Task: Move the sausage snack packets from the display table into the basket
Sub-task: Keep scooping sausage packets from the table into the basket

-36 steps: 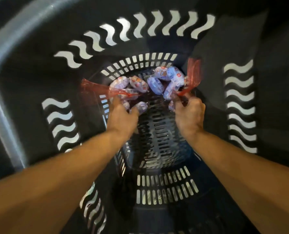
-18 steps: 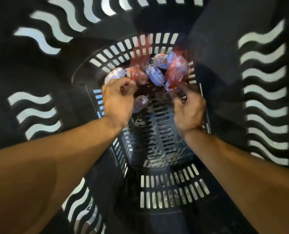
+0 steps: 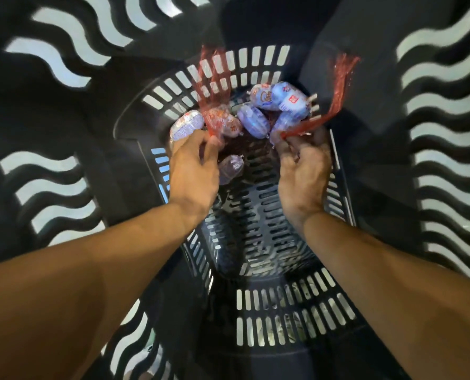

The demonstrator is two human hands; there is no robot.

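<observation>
At the far left of the frame, the dark basket wall rises steeply, pierced by wavy cut-outs that show a pale surface beyond; the wall narrows downward to a slotted floor at frame centre. The person's left forearm enters from the lower left and ends at the left hand, positioned left of centre above the floor. Its thumb and fingers are curled together and pinch the lower end of a red mesh net, which stands up toward the upper centre of the frame against the far slotted wall. Just beside this hand, at its upper left, a sausage snack packet lies close to the left floor edge; another lies touching the net's base, and a single packet rests on the floor immediately right of the hand. Centre and upper right of centre, a cluster of blue-white packets is piled against the far wall, touching one another. The floor below the hands, toward the lower centre, shows only bare slots. Right of centre, the right hand has its fingers curled and clamped on a second red mesh strip, which runs up toward the upper right, near the right wall. This hand sits close to the floor's right edge. The right forearm exits at the lower right, and the right wall carries matching wavy cut-outs.
</observation>
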